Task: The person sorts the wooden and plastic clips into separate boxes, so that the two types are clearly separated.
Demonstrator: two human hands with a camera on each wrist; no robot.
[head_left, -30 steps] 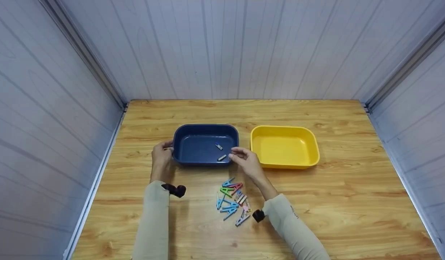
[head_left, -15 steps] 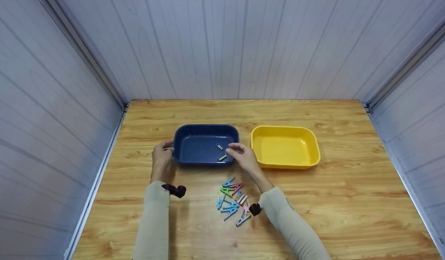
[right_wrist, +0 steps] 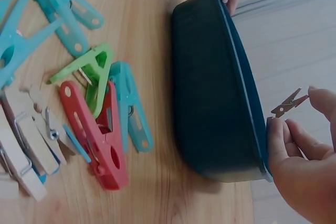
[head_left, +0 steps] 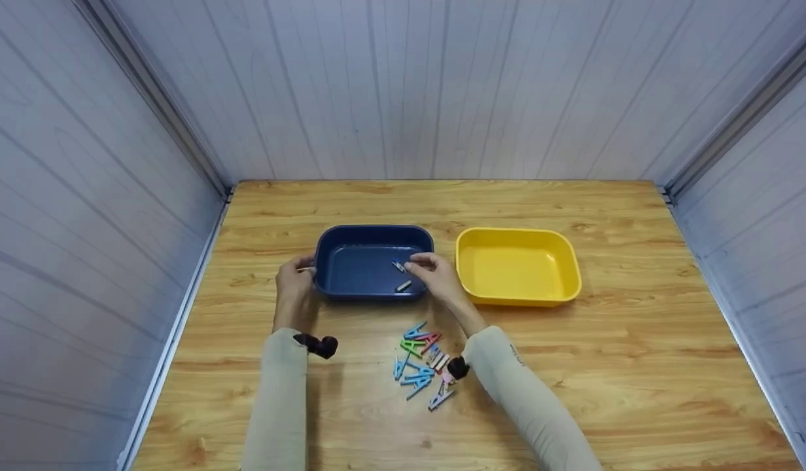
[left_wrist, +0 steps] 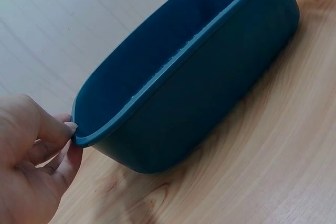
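At the left end of the dark blue bin point(head_left: 370, 229), my left hand point(head_left: 293, 281) pinches the rim between thumb and fingers; the left wrist view shows this grip on the corner closely. My right hand point(head_left: 441, 282) is over the bin's right end, thumb and finger bent around a small wooden clothespin point(right_wrist: 287, 104) above the rim in the right wrist view. That clothespin is hard to make out from the head. Two small clothespins, one of them point(head_left: 403, 286) near the front wall, lie on the bin's floor.
In front of the bin lies a loose pile of clothespins point(head_left: 416, 371), blue, green, red, pink and wooden. A yellow bin point(head_left: 517, 299) stands right of the blue one on the wood-grain table point(head_left: 638, 366). White panels point(head_left: 403, 91) enclose the back and sides.
My right hand has moved inward, leftward and slightly away from me, from the blue bin's right rim to over its inside. The left hand has kept its grip on the rim.
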